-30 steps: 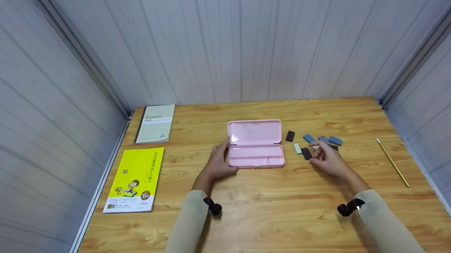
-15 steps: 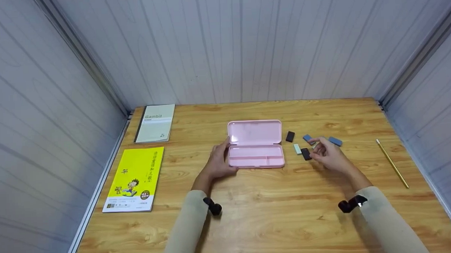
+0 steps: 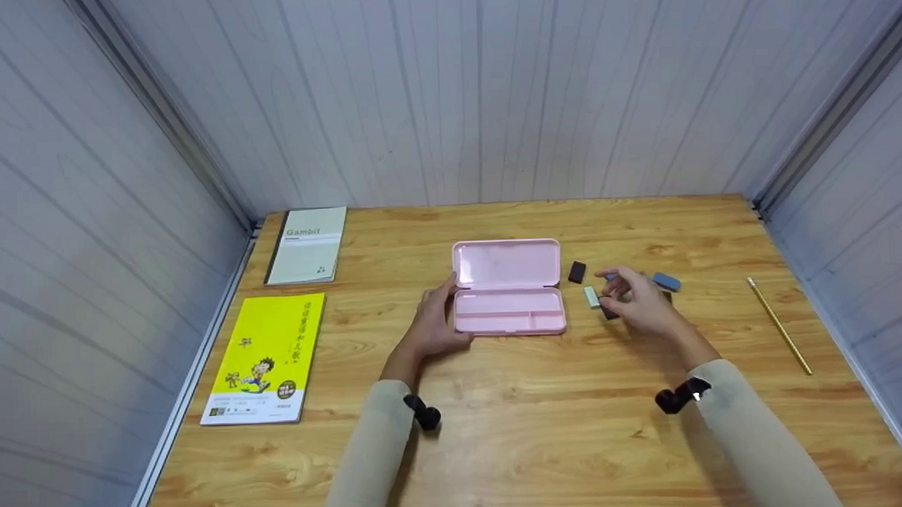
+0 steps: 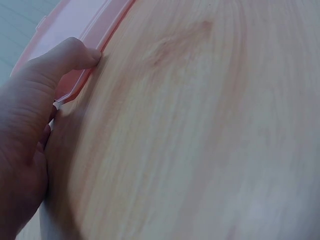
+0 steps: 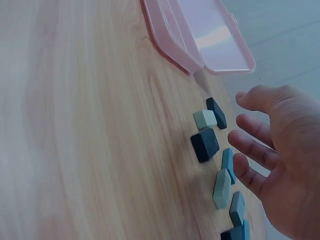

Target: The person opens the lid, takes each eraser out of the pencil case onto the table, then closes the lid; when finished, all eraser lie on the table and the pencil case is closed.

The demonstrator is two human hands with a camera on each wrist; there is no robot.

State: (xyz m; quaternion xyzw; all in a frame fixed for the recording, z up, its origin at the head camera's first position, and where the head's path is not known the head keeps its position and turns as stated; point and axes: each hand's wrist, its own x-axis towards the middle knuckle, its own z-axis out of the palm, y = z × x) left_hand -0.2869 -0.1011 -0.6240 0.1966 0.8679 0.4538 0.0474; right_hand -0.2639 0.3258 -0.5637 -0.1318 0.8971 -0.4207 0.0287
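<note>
Far left of the wooden table: a pale grey-green notebook at the back, cover printed "Gambit", smaller lines beneath too small to read. In front of it, a yellow booklet with a cartoon child, a column of Chinese characters and a round badge; lettering too small to make out.

Centre: pink pencil case lying open, lid flat toward the wall, shallow tray toward the person, one divider visible inside. Left hand resting on the table against the case's left end, thumb tip pressed to the pink rim in the left wrist view; fingers loosely bent, nothing clasped.

Right of the case: a scatter of small erasers. Black eraser nearest the lid, pale green eraser just in front of it, a dark block beside that, blue eraser further right, more grey-blue pieces partly hidden. Right hand hovering over this cluster, fingers spread and relaxed, palm clear, holding nothing. No print legible on any eraser.

Far right: a slim yellow pencil lying well apart from the erasers, angled along the table edge.
</note>
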